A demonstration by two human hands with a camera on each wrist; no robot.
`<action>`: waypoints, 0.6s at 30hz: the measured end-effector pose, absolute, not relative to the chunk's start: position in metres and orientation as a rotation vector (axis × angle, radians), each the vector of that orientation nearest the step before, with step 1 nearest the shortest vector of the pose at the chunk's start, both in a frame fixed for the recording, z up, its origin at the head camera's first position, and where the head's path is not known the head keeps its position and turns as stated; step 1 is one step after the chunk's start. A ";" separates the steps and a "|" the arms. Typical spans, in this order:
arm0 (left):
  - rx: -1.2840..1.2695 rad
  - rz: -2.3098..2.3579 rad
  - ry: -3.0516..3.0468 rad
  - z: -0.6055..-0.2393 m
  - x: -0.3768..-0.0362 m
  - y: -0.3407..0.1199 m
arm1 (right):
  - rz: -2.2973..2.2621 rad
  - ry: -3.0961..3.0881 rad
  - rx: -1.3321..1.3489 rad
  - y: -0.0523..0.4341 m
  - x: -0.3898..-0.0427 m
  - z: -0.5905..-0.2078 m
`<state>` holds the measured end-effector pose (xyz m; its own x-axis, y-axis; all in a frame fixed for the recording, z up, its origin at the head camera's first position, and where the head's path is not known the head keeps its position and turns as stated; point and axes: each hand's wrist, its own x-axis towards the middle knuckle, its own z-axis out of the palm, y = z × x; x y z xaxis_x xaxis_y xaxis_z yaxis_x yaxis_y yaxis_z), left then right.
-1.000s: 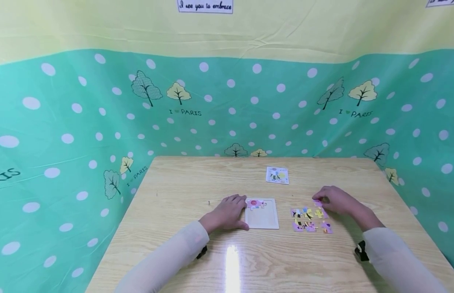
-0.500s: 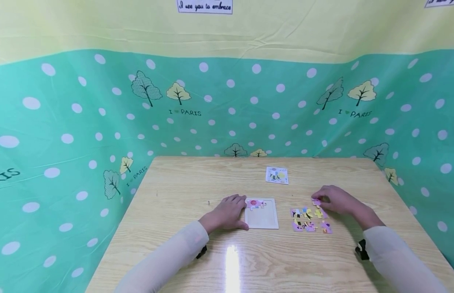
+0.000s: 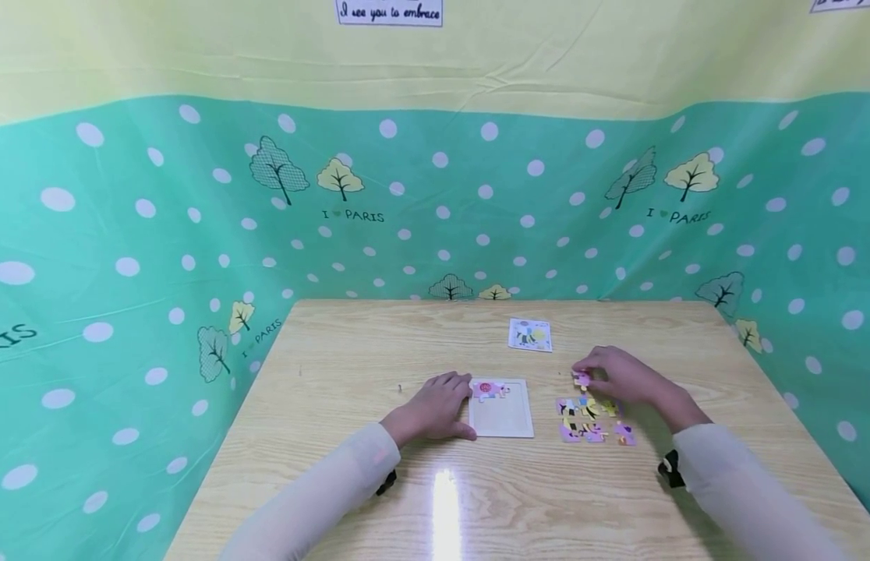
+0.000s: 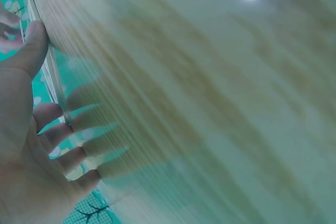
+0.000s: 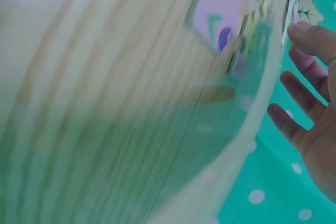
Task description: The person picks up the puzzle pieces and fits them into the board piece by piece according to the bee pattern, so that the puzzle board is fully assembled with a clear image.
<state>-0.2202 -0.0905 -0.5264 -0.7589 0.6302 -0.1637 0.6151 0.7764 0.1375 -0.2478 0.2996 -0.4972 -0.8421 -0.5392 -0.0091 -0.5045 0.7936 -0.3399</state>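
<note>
1. Cloth, green with white dots below and yellow above, hangs behind the fingers of both hands and down either side.
2. Wooden table stretches beneath the fingers, a bright streak of reflected light on the person's side of them.
3. Pale sleeves cover both forearms, well back from the fingertips.
4. Right hand has its thumb and index finger narrowed together in a pinch; in its wrist view the other fingers stand apart from each other.
5. Left hand has its fingers spread wide, fairly straight, with the thumb against the tray's edge.
6. White square tray lies flat just right of the left fingers, touching them along its left side.
7. Picture card, showing a bee, lies beyond the fingers of both hands, between the two.
8. Dark wrist devices show under the cuffs, behind the fingers.
9. Pink pieces with a red round shape sit in the tray's far left part, near the left fingertips.
10. Loose pieces, yellow, black and pink, lie in two rows on the near side of the right fingers.
11. Puzzle piece, pink, is held between the right thumb and index finger.
</note>
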 end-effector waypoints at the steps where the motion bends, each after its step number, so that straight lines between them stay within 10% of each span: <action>1: 0.982 0.111 2.771 -0.527 -0.220 -0.091 | -0.508 2.869 -0.833 0.296 -0.248 -0.497; 18: 0.986 0.111 2.768 -0.523 -0.218 -0.091 | -0.551 2.784 -0.865 0.246 -0.254 -0.502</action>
<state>-0.2183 -0.0913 -0.5232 -0.7573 0.6324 -0.1631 0.6174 0.7746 0.1371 -0.2540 0.2464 -0.5019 -0.8160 -0.5754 -0.0558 -0.5106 0.7627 -0.3969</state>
